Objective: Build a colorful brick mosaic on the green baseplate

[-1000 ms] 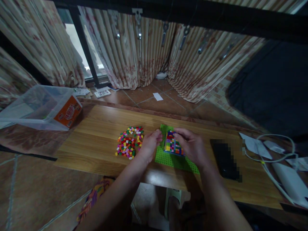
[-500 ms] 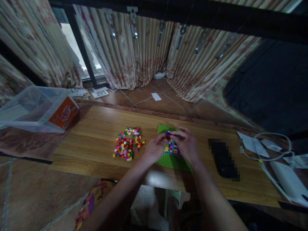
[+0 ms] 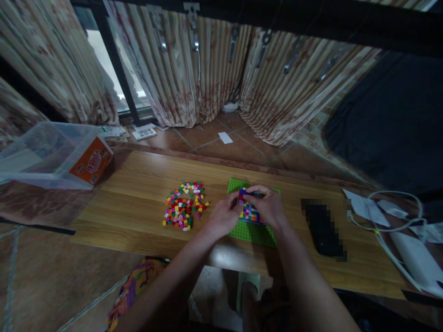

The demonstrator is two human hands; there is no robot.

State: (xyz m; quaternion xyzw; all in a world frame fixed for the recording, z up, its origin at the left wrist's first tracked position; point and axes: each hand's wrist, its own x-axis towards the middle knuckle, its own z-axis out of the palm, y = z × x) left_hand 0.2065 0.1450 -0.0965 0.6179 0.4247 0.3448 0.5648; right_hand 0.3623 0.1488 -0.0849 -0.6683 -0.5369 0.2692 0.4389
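A green studded baseplate (image 3: 254,235) lies on the wooden table, bearing a block of small multicoloured toy bricks (image 3: 251,213) with a blue edge. At the block's upper left corner, where red and purple bricks show, the fingers of both hands meet. My left hand (image 3: 224,214) reaches in from the left, its thumb and fingers pressed close together against that corner. From the right, my right hand (image 3: 268,203) curls over the block's upper part with bent fingers and thumb pointing to the same corner. Whatever sits between the fingertips is too small and covered to make out.
Left of the baseplate is a loose pile of small coloured bricks (image 3: 182,210). A black phone-like object (image 3: 321,230), partly pixelated, lies to the right. Beyond it are a white cable (image 3: 398,226) and a white device (image 3: 415,258). A clear plastic box (image 3: 51,157) stands far left.
My right hand's fingers have drawn in closer over the bricks, and its raised index finger has come down. My left hand stays at nearly the same corner. The brick pile looks unchanged.
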